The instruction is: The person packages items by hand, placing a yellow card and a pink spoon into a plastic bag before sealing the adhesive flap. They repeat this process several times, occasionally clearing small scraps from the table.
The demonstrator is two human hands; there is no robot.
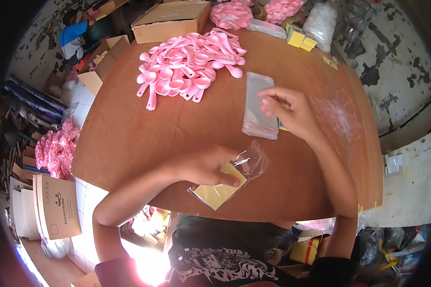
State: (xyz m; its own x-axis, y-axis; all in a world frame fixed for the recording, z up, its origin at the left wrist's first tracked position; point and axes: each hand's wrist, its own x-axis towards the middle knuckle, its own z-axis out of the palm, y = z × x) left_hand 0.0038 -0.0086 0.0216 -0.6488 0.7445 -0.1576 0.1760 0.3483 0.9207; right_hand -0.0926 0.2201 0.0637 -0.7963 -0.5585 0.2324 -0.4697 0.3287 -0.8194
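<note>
My left hand (pixel 208 165) is closed on a clear plastic bag (pixel 258 160) with a yellow card (pixel 218 193) in it, held low over the near side of the table. The bag's far end spreads out loosely past my fingers. My right hand (pixel 292 109) is over a stack of clear plastic bags (pixel 258 115), with its index finger and thumb apart and the other fingers curled. A sliver of something yellow and blue shows beside the stack, partly hidden by my right wrist. Beyond my left hand lies a heap of pink plastic spoons (pixel 189 67).
A cardboard box (pixel 170 21) stands at the table's (pixel 129 129) far edge, near bagged pink spoons (pixel 231 15). Yellow card stacks (pixel 300 38) and a clear plastic bundle (pixel 321 26) sit at the far right. Another person (pixel 74 36) is at the far left. Cartons (pixel 57 205) stand left.
</note>
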